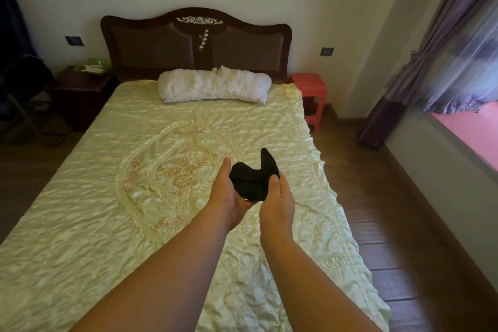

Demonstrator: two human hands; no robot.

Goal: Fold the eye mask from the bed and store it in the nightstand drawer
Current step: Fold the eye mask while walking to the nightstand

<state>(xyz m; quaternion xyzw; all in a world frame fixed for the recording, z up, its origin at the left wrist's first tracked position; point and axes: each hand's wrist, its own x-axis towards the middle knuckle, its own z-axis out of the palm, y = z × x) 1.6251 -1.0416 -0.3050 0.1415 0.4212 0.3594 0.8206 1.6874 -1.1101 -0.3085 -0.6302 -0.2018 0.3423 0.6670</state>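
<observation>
Soft black eye mask (pixel 253 179) bunched, one end curling up, gripped between left hand (pixel 229 191) and right hand (pixel 279 203), fingers curled around it, above glossy quilted cream bedspread (pixel 107 197), dark wooden nightstand (pixel 80 94) far left

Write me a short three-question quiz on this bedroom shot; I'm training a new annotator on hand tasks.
1. True or false: the eye mask lies flat on the bedspread.
2. Which holds the mask: A) left hand only, B) right hand only, C) both?
3. On which side of the picture does the dark nightstand stand?

Key: 1. False; it is lifted, held above the bed. 2. C. 3. The left, opposite the red stool.
</observation>
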